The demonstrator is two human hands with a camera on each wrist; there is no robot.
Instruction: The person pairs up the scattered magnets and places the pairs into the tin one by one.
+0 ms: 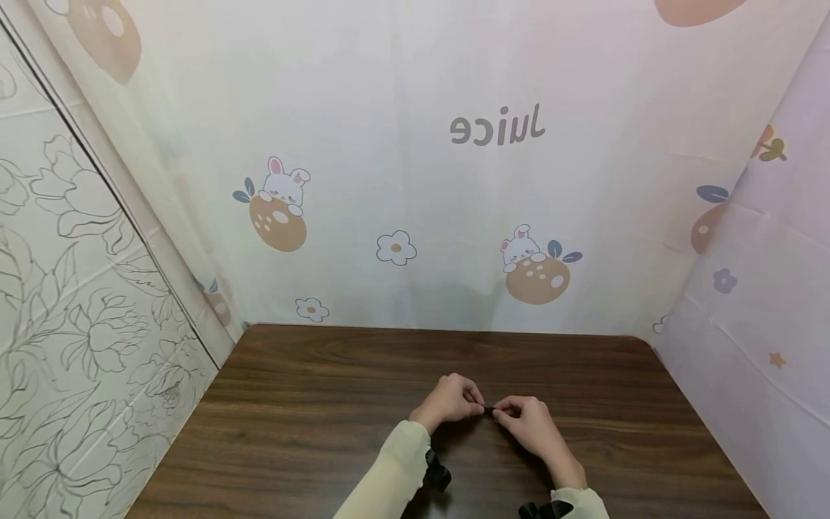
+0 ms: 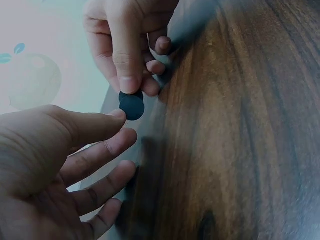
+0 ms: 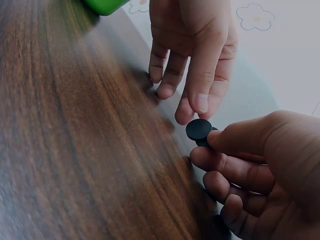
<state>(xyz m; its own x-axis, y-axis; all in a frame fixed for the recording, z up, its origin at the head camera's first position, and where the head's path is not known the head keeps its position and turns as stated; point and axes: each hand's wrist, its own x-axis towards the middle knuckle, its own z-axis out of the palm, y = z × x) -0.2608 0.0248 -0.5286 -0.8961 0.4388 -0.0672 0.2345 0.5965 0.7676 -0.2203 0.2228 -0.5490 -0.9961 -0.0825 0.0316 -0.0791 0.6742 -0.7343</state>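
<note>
Two small black discs overlap face to face between my hands, slightly offset from each other. My left hand (image 1: pixel 454 398) pinches the edge of one black disc (image 2: pixel 132 108) between thumb and forefinger, its other fingers spread loosely below. From the opposite side my right hand (image 1: pixel 528 424) pinches the other black disc (image 3: pixel 204 143) between thumb and forefinger. In the right wrist view the first disc lies in front and partly covers the second. Both hands are held just above the brown wooden table (image 1: pixel 311 411). What is on the discs' hidden faces I cannot tell.
A white curtain (image 1: pixel 402 180) with bunny prints rises behind the table, and another (image 1: pixel 765 324) hangs on the right. At the left stands a flower-patterned panel (image 1: pixel 91 339). A bright green object (image 3: pixel 104 5) shows at the right wrist view's top edge.
</note>
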